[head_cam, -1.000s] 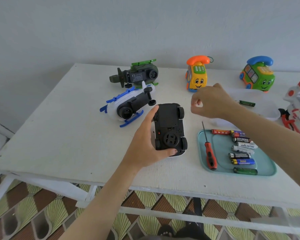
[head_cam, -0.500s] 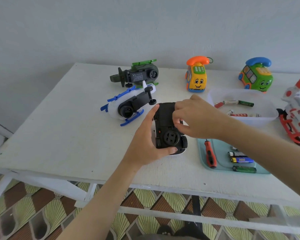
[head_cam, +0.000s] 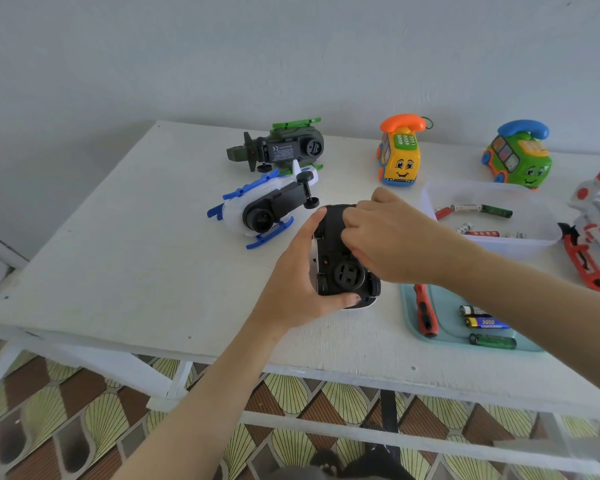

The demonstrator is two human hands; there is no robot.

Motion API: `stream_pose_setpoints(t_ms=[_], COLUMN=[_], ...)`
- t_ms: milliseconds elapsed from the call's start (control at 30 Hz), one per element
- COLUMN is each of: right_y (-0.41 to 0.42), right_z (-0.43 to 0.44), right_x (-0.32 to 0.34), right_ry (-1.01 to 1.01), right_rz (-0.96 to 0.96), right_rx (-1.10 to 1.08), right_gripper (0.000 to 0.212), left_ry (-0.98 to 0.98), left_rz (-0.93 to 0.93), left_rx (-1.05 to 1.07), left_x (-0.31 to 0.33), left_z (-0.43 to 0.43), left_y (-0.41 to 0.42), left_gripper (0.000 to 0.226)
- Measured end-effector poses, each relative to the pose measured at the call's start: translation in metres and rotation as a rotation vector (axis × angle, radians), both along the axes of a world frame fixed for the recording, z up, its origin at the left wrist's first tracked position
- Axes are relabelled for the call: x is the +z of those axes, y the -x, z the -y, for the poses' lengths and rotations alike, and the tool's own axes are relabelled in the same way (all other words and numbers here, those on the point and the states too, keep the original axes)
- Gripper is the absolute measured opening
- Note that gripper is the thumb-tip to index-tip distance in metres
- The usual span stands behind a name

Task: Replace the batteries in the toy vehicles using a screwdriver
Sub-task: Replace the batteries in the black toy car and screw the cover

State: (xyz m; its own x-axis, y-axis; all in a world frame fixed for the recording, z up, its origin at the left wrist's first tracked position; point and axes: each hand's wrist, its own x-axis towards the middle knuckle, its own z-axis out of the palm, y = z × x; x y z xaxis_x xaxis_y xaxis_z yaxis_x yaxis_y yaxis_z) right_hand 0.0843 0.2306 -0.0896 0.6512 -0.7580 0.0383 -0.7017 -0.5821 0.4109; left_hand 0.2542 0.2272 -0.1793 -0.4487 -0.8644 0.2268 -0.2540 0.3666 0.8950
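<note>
Right hand (head_cam: 388,237) has come down from mid-air onto the car (head_cam: 340,271); the car itself has not shifted. Fingers curled, tips on the far half of the black plastic underside; cannot tell whether they pinch anything. Left hand (head_cam: 298,285) grips the car from the left, thumb round the near end, forefinger at the far end. Car lies upside down at the table (head_cam: 118,271) centre, wheels up, round ribbed hub near end, small red dot at left edge. Screwdriver (head_cam: 425,313), red handle, lies in a teal tray (head_cam: 447,320) right of the car, beside cylindrical batteries (head_cam: 487,322); one reads "3000". Far green helicopter (head_cam: 291,147) carries a "CE" label.
</note>
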Motion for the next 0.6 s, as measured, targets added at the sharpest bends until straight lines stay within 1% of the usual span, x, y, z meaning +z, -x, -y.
stream_pose_setpoints(t_ms=[133,200,367,500,600], right_y=[-0.003,-0.004,-0.001,0.003,0.009], right_z=[0.000,0.000,0.002,0.002,0.003], right_x=[0.004,0.003,0.000,-0.004,-0.007], right_ry=[0.025,0.043,0.068,0.034,-0.005], right_rz=[-0.020,-0.015,0.105,0.205,0.292], right_rx=[0.006,0.013,0.018,0.010,-0.025], right_gripper=[0.022,0.023,0.021,0.019,0.012], left_ry=[0.004,0.004,-0.001,-0.001,0.001], left_rz=[0.000,0.000,-0.001,-0.002,0.001], left_rx=[0.007,0.006,0.005,0.009,0.004], left_x=[0.001,0.000,0.000,0.000,-0.001], left_z=[0.000,0.000,0.000,0.000,0.000], left_y=[0.000,0.000,-0.001,-0.001,-0.001], left_gripper=[0.115,0.115,0.115,0.113,0.112])
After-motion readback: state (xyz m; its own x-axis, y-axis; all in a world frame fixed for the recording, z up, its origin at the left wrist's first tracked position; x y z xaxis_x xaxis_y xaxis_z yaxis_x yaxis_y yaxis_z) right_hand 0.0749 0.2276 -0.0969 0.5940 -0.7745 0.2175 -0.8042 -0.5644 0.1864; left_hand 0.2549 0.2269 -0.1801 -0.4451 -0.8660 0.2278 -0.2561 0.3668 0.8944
